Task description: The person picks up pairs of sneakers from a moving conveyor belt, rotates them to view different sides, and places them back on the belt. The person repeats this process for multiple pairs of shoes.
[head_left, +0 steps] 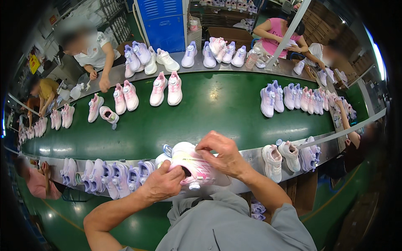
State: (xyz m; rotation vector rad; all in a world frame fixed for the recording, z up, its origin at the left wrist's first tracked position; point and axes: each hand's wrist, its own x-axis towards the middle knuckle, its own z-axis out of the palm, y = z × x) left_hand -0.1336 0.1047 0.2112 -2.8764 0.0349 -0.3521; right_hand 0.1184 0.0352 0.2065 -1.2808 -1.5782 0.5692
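A pink and white sneaker point(190, 164) with a round white dial on its side is held over the near metal edge. My left hand point(165, 182) is closed round its collar end. Beside the sneaker's far side, my right hand point(224, 154) has its thumb and fingertips pinched together close against the upper. Whether something small sits in that pinch is too fine to tell. Just behind the held sneaker shows part of another white shoe point(161, 159), with a round blue and white tag point(167, 150) by it.
A green conveyor belt point(209, 113) carries pink pairs point(165, 90) and lilac pairs point(271, 98) of sneakers. Several lilac sneakers point(119, 178) stand on the near ledge to my left, white ones point(273, 162) to my right. Co-workers sit around the belt; a metal bar point(343, 129) crosses at right.
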